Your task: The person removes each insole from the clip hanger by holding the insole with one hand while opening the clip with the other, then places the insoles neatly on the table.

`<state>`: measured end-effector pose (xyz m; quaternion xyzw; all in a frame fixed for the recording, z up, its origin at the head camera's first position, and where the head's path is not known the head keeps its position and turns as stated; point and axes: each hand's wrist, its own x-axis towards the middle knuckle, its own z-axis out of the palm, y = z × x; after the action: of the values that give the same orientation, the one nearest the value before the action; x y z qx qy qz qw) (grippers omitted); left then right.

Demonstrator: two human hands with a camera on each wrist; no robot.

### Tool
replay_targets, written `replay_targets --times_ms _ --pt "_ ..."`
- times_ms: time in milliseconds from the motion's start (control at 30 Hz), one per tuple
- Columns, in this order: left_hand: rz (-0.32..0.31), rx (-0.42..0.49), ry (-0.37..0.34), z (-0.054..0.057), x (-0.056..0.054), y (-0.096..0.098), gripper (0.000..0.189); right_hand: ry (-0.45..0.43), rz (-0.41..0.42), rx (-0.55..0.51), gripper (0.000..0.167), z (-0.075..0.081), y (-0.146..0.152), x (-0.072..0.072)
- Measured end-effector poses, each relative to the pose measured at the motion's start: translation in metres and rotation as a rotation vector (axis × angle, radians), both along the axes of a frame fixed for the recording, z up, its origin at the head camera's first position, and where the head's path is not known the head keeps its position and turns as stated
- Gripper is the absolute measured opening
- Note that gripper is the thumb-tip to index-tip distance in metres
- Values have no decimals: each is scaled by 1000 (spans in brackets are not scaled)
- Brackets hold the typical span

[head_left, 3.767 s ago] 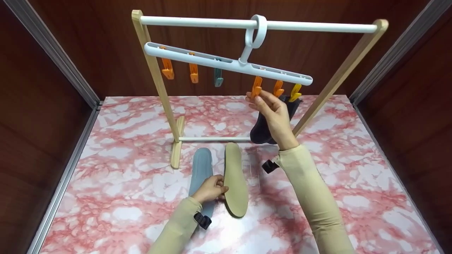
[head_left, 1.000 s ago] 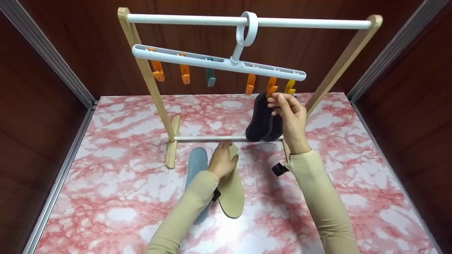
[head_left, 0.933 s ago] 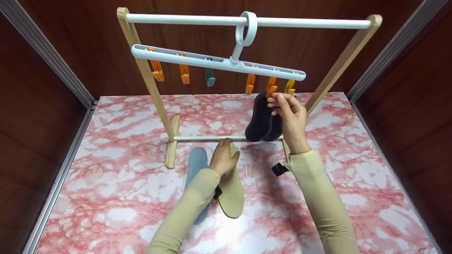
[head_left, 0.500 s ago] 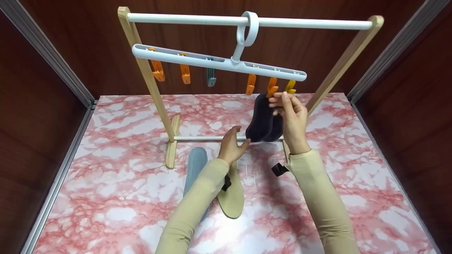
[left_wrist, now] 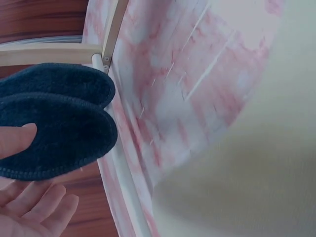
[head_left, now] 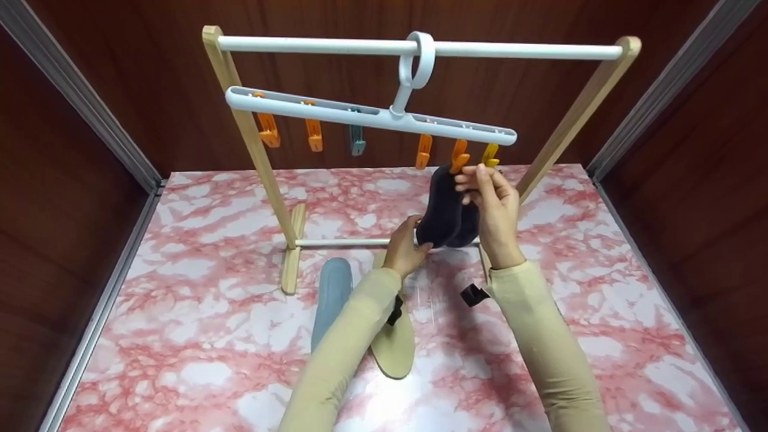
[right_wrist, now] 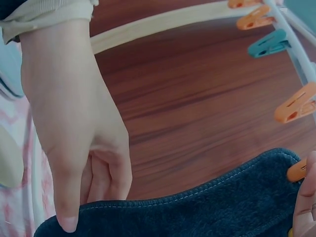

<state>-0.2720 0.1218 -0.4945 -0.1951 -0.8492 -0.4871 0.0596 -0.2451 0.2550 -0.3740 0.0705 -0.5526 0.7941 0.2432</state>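
Note:
A dark, fuzzy insole (head_left: 441,207) hangs from an orange clip (head_left: 459,157) on the white hanger (head_left: 318,111). Behind it hangs a second dark insole (left_wrist: 59,81), near the yellow clip (head_left: 491,155). My left hand (head_left: 407,246) is at the front insole's lower end. Its thumb lies over the insole face in the left wrist view, while the other fingers extend loosely past its edge. Just below the orange clip, my right hand (head_left: 498,210) has its fingertips against the front insole's upper edge. Its thumb is raised apart from them.
A beige insole (head_left: 396,351) and a grey-blue insole (head_left: 333,294) lie on the marbled tabletop (head_left: 198,312). Two more orange clips, a teal clip (head_left: 357,141) and a third orange clip (head_left: 423,151) hang bare. The wooden stand (head_left: 258,144) carries the hanger on its white bar.
The front dark insole now hangs from the orange clip. My left hand has left the beige insole and moved up and right to the dark one. My right thumb has lifted slightly.

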Motion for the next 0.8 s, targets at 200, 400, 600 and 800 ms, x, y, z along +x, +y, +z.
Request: replay_targets --times_ms 200,400,600,800 --pt "58 -33 -6 -2 2 9 46 1 1 -2 25 -2 1 1" --pt "103 -8 27 -2 5 9 27 20 -13 16 24 -3 2 3" --pt "87 -4 49 1 6 4 12 83 -92 15 16 -2 4 6" --pt "44 -5 33 5 10 1 14 157 -189 91 16 -1 6 8"
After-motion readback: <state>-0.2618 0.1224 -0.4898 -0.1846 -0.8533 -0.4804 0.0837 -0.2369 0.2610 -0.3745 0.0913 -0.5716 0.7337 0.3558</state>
